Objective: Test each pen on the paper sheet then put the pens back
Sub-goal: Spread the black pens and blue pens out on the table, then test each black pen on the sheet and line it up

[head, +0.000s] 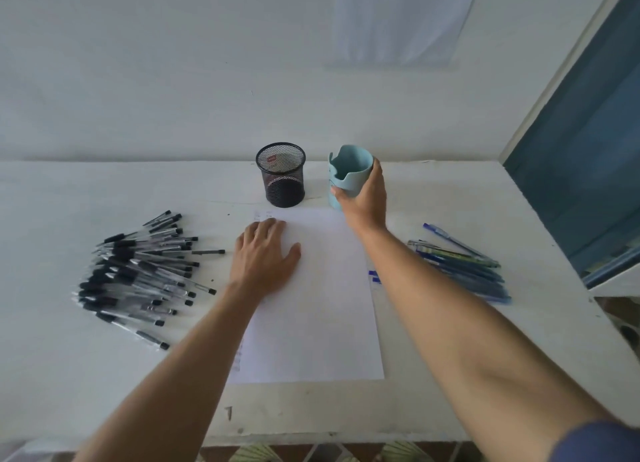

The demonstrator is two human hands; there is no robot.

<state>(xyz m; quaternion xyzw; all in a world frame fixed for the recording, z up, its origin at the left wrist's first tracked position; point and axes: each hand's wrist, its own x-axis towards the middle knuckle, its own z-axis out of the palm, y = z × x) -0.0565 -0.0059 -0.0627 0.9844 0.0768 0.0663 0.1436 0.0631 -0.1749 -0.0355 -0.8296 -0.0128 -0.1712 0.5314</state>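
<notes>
The right hand (363, 202) is gripping the light blue pen cup (348, 170) from its right side. The thumb is pressing low on the front wall and the fingers are curling round the far side, so the hand is closed round the cup. The cup is standing upright on the white table (86, 375) (whether its base is fully touching the surface, I cannot tell).

Just to the left of this grip, the black mesh holder (282, 174) is standing upright, near the cup but apart from it. Below the grip, toward the person, the paper sheet (322, 316) is lying flat on the table. Its far right corner is reaching almost to the held cup, and the right wrist is passing over that corner.

The left hand (263, 253) is resting flat on the far left part of the sheet, to the left of the grip and nearer to the person. Its fingers are straight and a little spread, and it is holding nothing. Faint writing is showing on the sheet just beyond its fingertips.

Further left, well apart from the held cup, a big pile of black pens (138, 271) is lying on the table, most of them roughly parallel. On the other side, to the right of the gripping arm, a smaller group of blue pens (464, 267) is lying near the forearm. Small blue marks (374, 276) are showing beside the sheet's right edge, close against the forearm.
</notes>
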